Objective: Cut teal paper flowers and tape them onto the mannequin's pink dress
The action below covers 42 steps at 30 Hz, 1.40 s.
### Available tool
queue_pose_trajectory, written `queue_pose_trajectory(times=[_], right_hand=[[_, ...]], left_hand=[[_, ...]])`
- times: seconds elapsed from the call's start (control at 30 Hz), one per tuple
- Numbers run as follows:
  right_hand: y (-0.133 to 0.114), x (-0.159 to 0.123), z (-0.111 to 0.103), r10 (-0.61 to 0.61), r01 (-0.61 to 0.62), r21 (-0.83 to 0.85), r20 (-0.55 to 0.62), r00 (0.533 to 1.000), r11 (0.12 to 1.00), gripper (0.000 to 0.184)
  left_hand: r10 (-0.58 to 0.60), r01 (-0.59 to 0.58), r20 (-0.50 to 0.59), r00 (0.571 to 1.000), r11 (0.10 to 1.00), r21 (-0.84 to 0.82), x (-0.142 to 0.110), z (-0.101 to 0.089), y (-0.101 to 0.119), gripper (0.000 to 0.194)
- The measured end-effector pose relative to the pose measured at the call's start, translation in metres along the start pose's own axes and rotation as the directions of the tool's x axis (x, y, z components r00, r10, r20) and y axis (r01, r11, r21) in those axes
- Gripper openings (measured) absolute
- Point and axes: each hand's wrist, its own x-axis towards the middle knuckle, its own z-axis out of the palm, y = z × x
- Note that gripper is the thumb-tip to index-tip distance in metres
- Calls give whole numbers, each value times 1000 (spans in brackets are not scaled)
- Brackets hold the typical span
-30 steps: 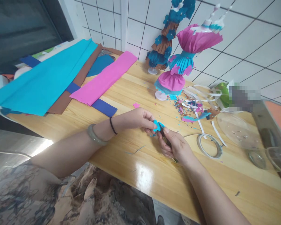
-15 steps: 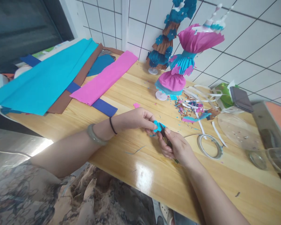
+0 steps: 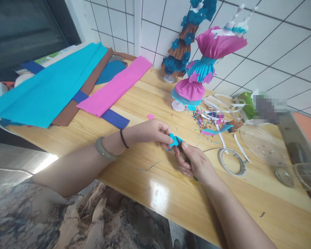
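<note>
My left hand point(image 3: 162, 133) pinches a small piece of bright blue crepe paper point(image 3: 174, 140) between thumb and fingers, above the wooden table. Close on its right, my right hand point(image 3: 194, 159) is closed around a pair of dark scissors point(image 3: 183, 152). Their blades point up and left and meet the paper's right edge; most of the handles are hidden in my palm. A small pink paper flower point(image 3: 150, 116) lies on the table beyond my left wrist.
Crepe paper sheets, turquoise point(image 3: 52, 83) and pink point(image 3: 116, 86), lie left. Two paper-dressed figures, one pink and blue point(image 3: 189, 90), one brown and teal point(image 3: 180, 52), stand at the wall. Paper scraps point(image 3: 209, 119), a tape roll point(image 3: 232, 162) and clear containers point(image 3: 307, 174) are right.
Both hands stay almost in place, with the blue paper and scissors still touching. The camera view has shifted very slightly.
</note>
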Motion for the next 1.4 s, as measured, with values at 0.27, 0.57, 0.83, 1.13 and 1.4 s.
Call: queue_pose_trajectory(times=[0.27, 0.57, 0.83, 1.13, 1.4], right_hand=[[-1, -1, -1, 1, -1, -11, 2, 1000, 1000, 39], [-6, -4, -3, 16, -16, -105, 4, 1000, 994, 39], [-8, -6, -4, 14, -17, -216, -16, 1000, 976, 40], [-9, -6, -9, 10, -10, -327, 0, 1000, 945, 42], [-11, -7, -9, 31, -27, -375, 5, 1000, 927, 44]], left_hand=[[-8, 8, 20, 1000, 1000, 4, 1, -1, 0, 7], [-1, 1, 41, 999, 1000, 11, 1, -1, 0, 8], [13, -14, 29, 999, 999, 40, 1, 0, 1, 10], [-17, 16, 44, 999, 1000, 23, 0, 1, 0, 11], [-34, 31, 62, 997, 998, 50, 0, -1, -3, 10]])
